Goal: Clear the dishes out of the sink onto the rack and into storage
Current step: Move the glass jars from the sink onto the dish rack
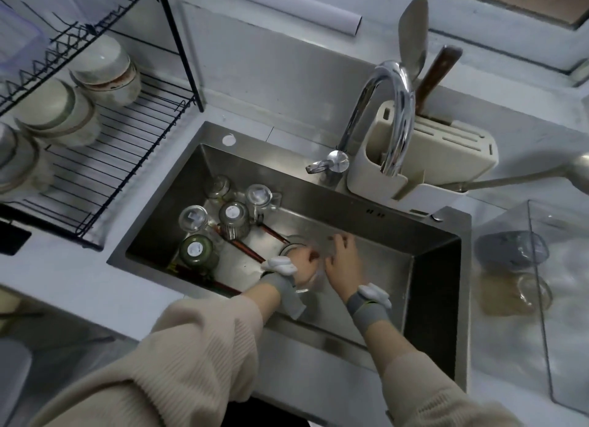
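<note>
The steel sink (366,235) holds several clear glasses standing upside down at its left end, among them one (234,218) in the middle of the group and a greenish one (197,251). Dark red chopsticks (245,250) lie slanted across the sink floor beside the drain (291,246). My left hand (302,264) reaches into the sink with its fingers curled round the near ends of the chopsticks. My right hand (342,261) is just to its right with fingers spread. A blurred clear glass (318,278) seems to lie between the two hands.
A black wire rack (127,159) at the left carries stacks of upturned bowls (105,73). The chrome tap (389,114) arches over the sink's back edge, with a cream knife and utensil holder (430,159) behind it. A clear bin (541,283) stands at the right.
</note>
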Motion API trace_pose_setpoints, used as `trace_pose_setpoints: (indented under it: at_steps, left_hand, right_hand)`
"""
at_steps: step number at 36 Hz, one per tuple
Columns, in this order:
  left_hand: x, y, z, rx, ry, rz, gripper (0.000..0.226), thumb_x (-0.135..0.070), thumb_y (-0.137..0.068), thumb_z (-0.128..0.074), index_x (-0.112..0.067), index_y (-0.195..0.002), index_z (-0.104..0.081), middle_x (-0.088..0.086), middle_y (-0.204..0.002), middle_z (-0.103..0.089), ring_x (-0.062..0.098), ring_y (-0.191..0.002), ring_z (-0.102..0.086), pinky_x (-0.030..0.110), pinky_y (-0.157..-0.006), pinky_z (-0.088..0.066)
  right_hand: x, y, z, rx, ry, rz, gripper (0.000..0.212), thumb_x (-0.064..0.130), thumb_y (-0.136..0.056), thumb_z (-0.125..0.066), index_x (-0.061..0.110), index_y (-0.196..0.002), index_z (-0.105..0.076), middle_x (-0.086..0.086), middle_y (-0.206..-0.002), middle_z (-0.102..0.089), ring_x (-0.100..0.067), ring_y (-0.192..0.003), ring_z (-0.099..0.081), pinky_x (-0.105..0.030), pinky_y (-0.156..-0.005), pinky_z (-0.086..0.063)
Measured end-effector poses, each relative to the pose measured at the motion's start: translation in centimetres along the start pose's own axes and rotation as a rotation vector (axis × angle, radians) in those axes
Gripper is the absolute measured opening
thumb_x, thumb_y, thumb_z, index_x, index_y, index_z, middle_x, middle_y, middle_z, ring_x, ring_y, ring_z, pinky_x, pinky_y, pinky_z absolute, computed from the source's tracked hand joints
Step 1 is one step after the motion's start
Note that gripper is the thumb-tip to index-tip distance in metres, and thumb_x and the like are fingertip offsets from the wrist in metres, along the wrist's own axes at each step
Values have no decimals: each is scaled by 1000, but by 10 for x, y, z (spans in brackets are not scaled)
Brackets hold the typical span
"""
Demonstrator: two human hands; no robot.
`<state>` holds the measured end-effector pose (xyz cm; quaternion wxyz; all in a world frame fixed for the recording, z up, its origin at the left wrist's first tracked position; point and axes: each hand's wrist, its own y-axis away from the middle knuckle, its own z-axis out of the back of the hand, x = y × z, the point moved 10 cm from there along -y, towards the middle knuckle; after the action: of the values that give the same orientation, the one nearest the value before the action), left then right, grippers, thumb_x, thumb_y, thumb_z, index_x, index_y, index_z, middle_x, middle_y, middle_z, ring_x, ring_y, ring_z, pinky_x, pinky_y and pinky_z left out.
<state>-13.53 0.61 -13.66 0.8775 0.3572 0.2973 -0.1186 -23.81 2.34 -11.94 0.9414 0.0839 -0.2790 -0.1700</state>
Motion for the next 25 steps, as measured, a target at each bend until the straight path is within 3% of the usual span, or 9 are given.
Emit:
trace_pose_setpoints:
  at_steps: [4, 7, 11, 14, 19, 25]
  left_hand:
    - [40, 8, -8, 112, -15, 151, 35, -15, -100, -43, -2, -130, -57, 18, -133, -57, 30, -124, -52, 31, -99, -39]
    - [50, 11, -4, 157, -70, 175, 36, -15, -101, -40, -4, -130, -57, 15, -133, -58, 28, -124, -53, 28, -95, -39]
    - [73, 13, 10, 92, -78, 245, 35, -16, -102, -39, -4, -128, -59, 14, -131, -59, 27, -121, -55, 26, -93, -40]
    - [94, 16, 25, 0, -53, 325, 32, -19, -99, -46, -2, -119, -64, 17, -122, -63, 33, -115, -58, 38, -97, -46]
    - [120, 18, 49, -83, 8, 376, 23, -21, -92, -58, -5, -104, -70, 16, -109, -68, 33, -104, -63, 36, -86, -48]
    - [146, 21, 74, -138, -25, 405, 22, -22, -92, -59, -6, -107, -66, 12, -110, -67, 29, -104, -62, 30, -79, -45]
  right_hand:
    - [-14, 7, -69, 331, 72, -71, 42, 7, -89, -48, 10, -130, -52, -18, -131, -46, -37, -115, -53, -39, -94, -46]
    - [-14, 13, -97, 448, 102, -42, 39, 7, -86, -53, 9, -125, -56, -19, -127, -52, -35, -115, -54, -34, -93, -44]
    - [-9, 13, -122, 503, 103, -29, 28, 9, -87, -56, 13, -114, -60, -11, -118, -63, -28, -107, -59, -31, -86, -45]
    - [4, 8, -135, 542, 96, 4, 27, 13, -89, -55, 14, -116, -60, -9, -115, -65, -26, -106, -60, -30, -86, -45]
    - [38, -8, -145, 551, 123, 74, 27, 18, -91, -54, 13, -117, -59, -11, -118, -64, -29, -110, -59, -35, -89, -48]
    - [101, -43, -137, 385, 79, 181, 55, 15, -86, -61, 14, -137, -41, -15, -136, -43, -33, -125, -45, -38, -100, -41]
